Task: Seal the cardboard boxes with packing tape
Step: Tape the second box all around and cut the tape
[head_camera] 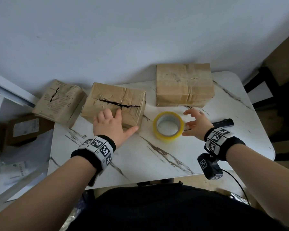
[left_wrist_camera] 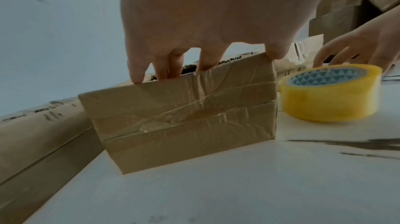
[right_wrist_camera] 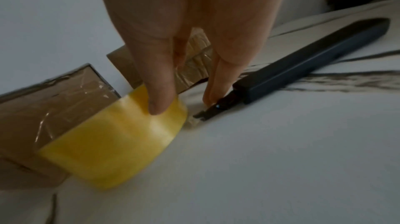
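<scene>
A cardboard box (head_camera: 107, 95) with a torn, gaping top seam stands at the table's back left. My left hand (head_camera: 113, 122) rests on it, fingers on its top near the tear, thumb stretched along its front lower corner. The left wrist view shows the fingertips (left_wrist_camera: 136, 77) on the box's top edge (left_wrist_camera: 184, 116). A yellow tape roll (head_camera: 167, 138) lies flat to the right of this box. My right hand (head_camera: 188, 124) is spread beside the roll. In the right wrist view the thumb tip (right_wrist_camera: 160, 106) touches the roll's side (right_wrist_camera: 119, 142), not gripping it.
A taped box (head_camera: 183, 85) stands at the back right. Another torn box (head_camera: 60, 100) hangs off the table's left edge. A black utility knife (head_camera: 223, 123) lies under my right hand, its blade end (right_wrist_camera: 207, 113) by a fingertip. White marble table (head_camera: 157, 160).
</scene>
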A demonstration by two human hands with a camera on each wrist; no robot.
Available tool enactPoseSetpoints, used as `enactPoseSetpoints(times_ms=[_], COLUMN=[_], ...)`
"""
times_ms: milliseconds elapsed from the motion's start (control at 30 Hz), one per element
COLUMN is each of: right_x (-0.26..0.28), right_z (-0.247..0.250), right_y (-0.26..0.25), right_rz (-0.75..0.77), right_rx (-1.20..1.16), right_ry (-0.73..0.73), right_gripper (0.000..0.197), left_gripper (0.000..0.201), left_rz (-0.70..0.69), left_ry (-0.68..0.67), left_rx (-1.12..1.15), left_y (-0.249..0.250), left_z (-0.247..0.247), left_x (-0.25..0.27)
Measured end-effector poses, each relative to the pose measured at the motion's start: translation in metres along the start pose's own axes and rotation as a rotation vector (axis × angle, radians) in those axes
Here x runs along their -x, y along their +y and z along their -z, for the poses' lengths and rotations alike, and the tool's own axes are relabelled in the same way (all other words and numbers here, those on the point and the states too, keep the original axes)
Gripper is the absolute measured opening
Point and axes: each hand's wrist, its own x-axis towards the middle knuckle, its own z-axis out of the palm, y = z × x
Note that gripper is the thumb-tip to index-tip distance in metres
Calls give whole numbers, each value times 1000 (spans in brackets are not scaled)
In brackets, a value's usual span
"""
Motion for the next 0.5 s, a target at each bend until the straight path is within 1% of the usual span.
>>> enactPoseSetpoints(times_ms=[67, 100, 133, 167, 200, 233, 267, 300, 333, 400, 467, 500], right_x=[-7, -10, -12, -15, -17, -19, -21, -23, -24, -27, -32, -34], right_z=[1, 2, 3, 5, 6, 7, 8, 9, 10, 13, 16, 19], right_y=[4, 7, 9, 11, 12, 13, 14, 15, 15, 17, 17, 16], right_rz=[-8, -7, -6, -2, 0, 5, 10, 14, 14, 6, -10, -11], right_rx=[-13, -33, -53, -69, -73, -65, -53, -44, -35, -3, 47, 75], right_ry=[-5, -3, 2, 10, 20, 29, 34, 37, 32, 19, 18, 22], right_gripper=[69, 68, 66, 63, 60, 57, 56, 55, 54, 54, 53, 52], left_gripper=[100, 99, 94, 85, 72, 60, 52, 48, 48, 50, 56, 58], left_rz=[45, 39, -20, -141, -308, -483, -629, -717, -757, -759, -719, -706], left_ry=[-15, 25, 106, 205, 276, 257, 172, 66, -22, -130, -196, -201], left_rx=[38, 60, 82, 110, 135, 131, 93, 37, -22, -121, -125, -115], left_y=[6, 10, 16, 25, 36, 49, 62, 74, 85, 102, 109, 109], left_z=[4, 5, 6, 8, 8, 9, 9, 6, 2, -5, -14, -16], left_x=[5, 9, 14, 19, 22, 26, 28, 28, 25, 19, 14, 13])
